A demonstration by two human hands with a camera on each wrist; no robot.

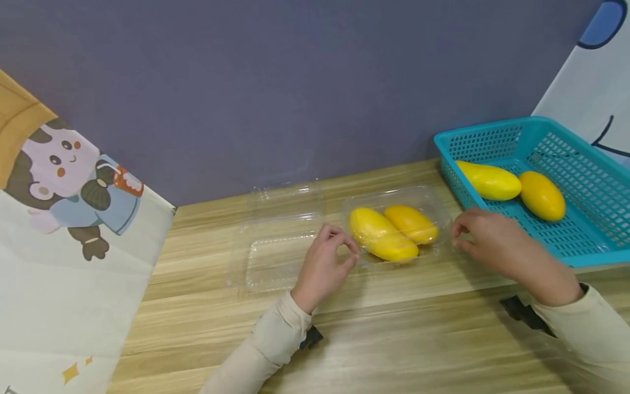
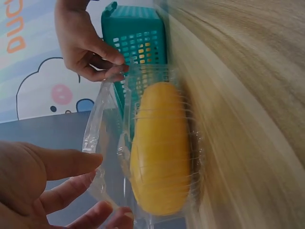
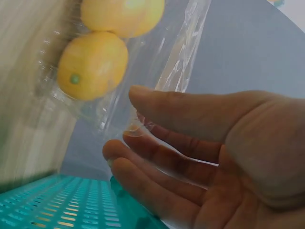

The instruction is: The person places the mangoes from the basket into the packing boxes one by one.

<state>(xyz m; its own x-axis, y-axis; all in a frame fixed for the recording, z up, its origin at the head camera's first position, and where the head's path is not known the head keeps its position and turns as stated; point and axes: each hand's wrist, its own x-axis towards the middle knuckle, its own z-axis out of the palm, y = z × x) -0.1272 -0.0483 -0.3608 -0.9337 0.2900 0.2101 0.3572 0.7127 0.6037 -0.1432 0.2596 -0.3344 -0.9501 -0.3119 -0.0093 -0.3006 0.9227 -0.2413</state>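
A clear plastic clamshell box (image 1: pixel 424 198) lies on the wooden table with two yellow mangoes inside, a long one (image 1: pixel 376 235) and a rounder one (image 1: pixel 413 223). Its lid (image 2: pixel 98 117) is tilted up, partly lowered over the fruit. My left hand (image 1: pixel 326 267) pinches the lid's near left edge between thumb and fingers. At the opposite corner, my right hand (image 1: pixel 497 253) pinches the lid edge with thumb and forefinger, as the right wrist view shows; its other fingers are loosely bent below.
A teal basket (image 1: pixel 492 129) at the right holds two more mangoes, a long one (image 1: pixel 492 183) and a round one (image 1: pixel 543 197). Left of the box lies another clear clamshell (image 1: pixel 283 257), opened flat. A dark panel (image 1: pixel 275 98) rises behind the table, with printed side panels.
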